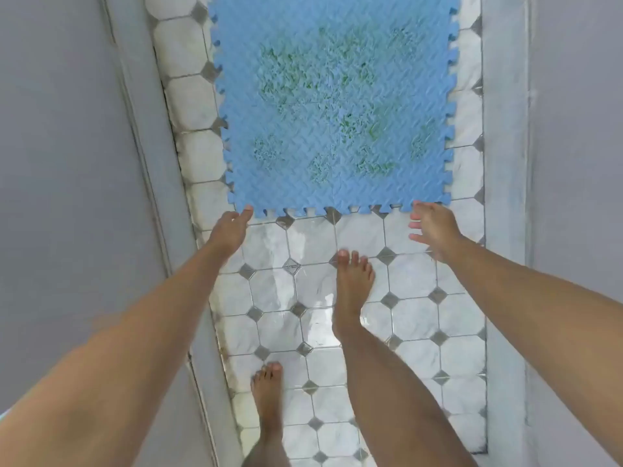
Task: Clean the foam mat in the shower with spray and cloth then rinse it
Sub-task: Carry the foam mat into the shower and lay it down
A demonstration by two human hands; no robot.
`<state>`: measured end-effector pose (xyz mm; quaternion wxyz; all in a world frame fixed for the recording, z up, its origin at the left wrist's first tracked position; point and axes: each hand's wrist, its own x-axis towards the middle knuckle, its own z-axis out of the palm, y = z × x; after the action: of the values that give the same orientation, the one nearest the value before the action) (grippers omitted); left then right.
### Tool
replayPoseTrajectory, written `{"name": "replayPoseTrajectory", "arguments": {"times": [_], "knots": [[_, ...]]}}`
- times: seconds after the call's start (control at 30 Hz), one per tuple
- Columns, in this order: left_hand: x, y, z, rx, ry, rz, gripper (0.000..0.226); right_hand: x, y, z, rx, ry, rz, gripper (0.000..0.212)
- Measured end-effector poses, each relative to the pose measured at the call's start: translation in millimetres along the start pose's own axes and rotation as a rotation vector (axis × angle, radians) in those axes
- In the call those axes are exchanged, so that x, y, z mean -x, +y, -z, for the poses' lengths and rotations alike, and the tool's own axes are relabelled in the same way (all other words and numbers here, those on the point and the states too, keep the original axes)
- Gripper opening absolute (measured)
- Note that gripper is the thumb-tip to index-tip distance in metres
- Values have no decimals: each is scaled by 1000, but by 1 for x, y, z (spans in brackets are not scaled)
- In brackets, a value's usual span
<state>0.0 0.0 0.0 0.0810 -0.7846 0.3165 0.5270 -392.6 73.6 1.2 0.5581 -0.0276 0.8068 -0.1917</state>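
Observation:
A blue foam mat (337, 106) with puzzle-tooth edges lies flat on the tiled shower floor, marked with several green stained patches across its middle. My left hand (231, 227) reaches to the mat's near left corner, and its fingertips touch that corner. My right hand (433, 225) hovers at the near right corner with fingers spread and straight, one fingertip at the mat's edge. Neither hand holds anything. No spray bottle or cloth is in view.
The wet white octagon floor tiles (414, 284) run between a grey wall and ledge on the left (141, 163) and a grey wall on the right (505, 163). My two bare feet (354, 284) stand on the tiles just below the mat.

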Motion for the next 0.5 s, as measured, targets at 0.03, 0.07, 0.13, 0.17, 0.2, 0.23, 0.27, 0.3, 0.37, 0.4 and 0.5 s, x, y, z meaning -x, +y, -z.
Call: {"name": "replayPoseTrajectory", "arguments": {"times": [0.03,0.07,0.13,0.17,0.2,0.23,0.27,0.3,0.37,0.4,0.5], "knots": [[-14,-3,-7,15,23,27,68,-14,3,-3,-41,16,-33,25],[-26,-5,-12,47,43,65,70,-30,8,-6,-73,41,-74,24],[-49,-10,-20,133,50,112,73,-56,21,-16,-193,20,-191,28],[-60,-12,-26,145,69,122,78,-66,28,-23,-260,1,-247,32],[-68,-11,-29,151,90,126,84,-72,32,-30,-318,-13,-291,36],[-76,-11,-29,153,106,116,87,-78,35,-37,-384,-31,-328,42],[-86,-9,-29,163,107,117,86,-85,38,-45,-452,-45,-353,50],[-95,-8,-29,186,95,123,87,-91,39,-52,-515,-65,-364,56],[-110,-6,-31,243,61,133,103,-99,36,-66,-601,-85,-359,62],[-118,-8,-32,246,43,135,114,-102,34,-72,-623,-79,-353,63],[-139,-23,-32,197,30,138,138,-115,29,-85,-651,-12,-386,62]]}}
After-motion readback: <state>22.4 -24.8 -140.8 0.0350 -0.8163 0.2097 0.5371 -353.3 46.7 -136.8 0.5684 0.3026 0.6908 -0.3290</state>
